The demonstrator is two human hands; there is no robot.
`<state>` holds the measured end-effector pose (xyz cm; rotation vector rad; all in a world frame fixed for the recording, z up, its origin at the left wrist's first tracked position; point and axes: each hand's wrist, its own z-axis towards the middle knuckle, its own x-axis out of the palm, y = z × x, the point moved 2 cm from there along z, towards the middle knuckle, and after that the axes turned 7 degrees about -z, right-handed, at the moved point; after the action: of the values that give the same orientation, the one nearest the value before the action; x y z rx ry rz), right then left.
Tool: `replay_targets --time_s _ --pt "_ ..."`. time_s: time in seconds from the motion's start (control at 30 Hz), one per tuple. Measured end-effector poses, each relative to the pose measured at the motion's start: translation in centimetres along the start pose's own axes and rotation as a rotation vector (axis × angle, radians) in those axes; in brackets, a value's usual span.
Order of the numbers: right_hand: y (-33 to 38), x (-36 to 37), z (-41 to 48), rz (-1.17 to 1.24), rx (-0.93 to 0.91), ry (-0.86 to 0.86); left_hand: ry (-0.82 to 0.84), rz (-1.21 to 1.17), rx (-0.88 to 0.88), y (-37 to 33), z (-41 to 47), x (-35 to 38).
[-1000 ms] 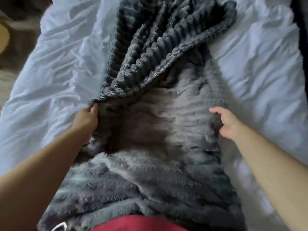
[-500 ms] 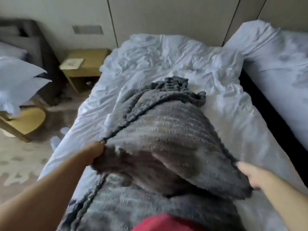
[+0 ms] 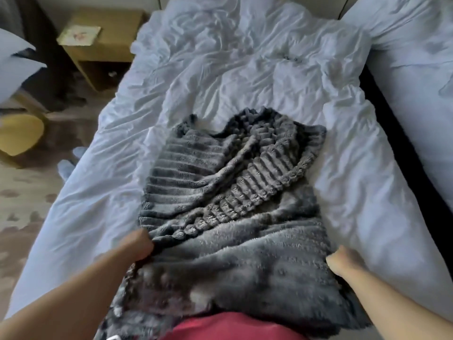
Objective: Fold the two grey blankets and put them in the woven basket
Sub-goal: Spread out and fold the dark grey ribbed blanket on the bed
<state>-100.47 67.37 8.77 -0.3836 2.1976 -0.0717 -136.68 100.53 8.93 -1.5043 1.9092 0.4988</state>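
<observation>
A grey ribbed plush blanket point(image 3: 230, 192) lies bunched along the middle of a bed with white crumpled bedding point(image 3: 220, 69). Its near part drapes toward me, fuzzy side up, and its far part shows the ribbed side in folds. My left hand point(image 3: 137, 246) grips the blanket's left edge. My right hand point(image 3: 343, 263) holds the right edge, fingers curled into the fabric. I see only one blanket. No woven basket is in view.
A wooden bedside table point(image 3: 98, 45) stands left of the bed's head. A yellow round stool point(image 3: 19, 136) sits on the patterned floor at left. A second white bed point(image 3: 416, 82) lies to the right across a dark gap.
Both hands lifted the near part of the blanket and carried it forward, then lowered it. The blanket now lies shorter and doubled on the bed. The camera tilted up, then back down.
</observation>
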Motion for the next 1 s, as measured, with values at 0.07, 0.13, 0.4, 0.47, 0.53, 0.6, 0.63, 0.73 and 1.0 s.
replay_targets --time_s 0.07,0.13,0.4,0.47,0.53,0.6,0.63,0.73,1.0 --pt "2.5 -1.5 -0.1 0.080 -0.061 -0.079 -0.109 -0.072 0.064 -1.5 0.3 0.1" --pt "5.9 -2.5 -0.2 0.141 -0.124 -0.069 -0.135 -0.162 0.132 -3.3 0.8 0.4" --pt "19.5 1.5 4.5 0.835 -0.089 0.384 0.083 -0.106 0.204 -8.0 6.0 5.4" --pt "21.6 2.9 6.1 0.927 -0.023 0.439 0.093 -0.091 0.193 -8.1 7.5 7.0" --pt "23.2 3.9 6.9 1.028 0.031 0.433 0.082 -0.135 0.173 -8.1 8.1 7.9" --pt "24.4 3.4 6.6 1.061 0.040 0.255 0.072 -0.278 0.142 -7.6 8.4 7.8" --pt "25.2 2.5 6.1 1.075 0.011 0.152 0.064 -0.392 0.124 -7.2 8.4 7.5" --pt "29.3 -1.4 2.7 1.127 -0.182 -0.007 0.023 -0.875 0.070 -5.2 8.1 6.2" --pt "48.2 -3.9 -4.0 0.848 -0.777 0.076 -0.273 -0.959 -0.229 3.7 10.2 3.2"
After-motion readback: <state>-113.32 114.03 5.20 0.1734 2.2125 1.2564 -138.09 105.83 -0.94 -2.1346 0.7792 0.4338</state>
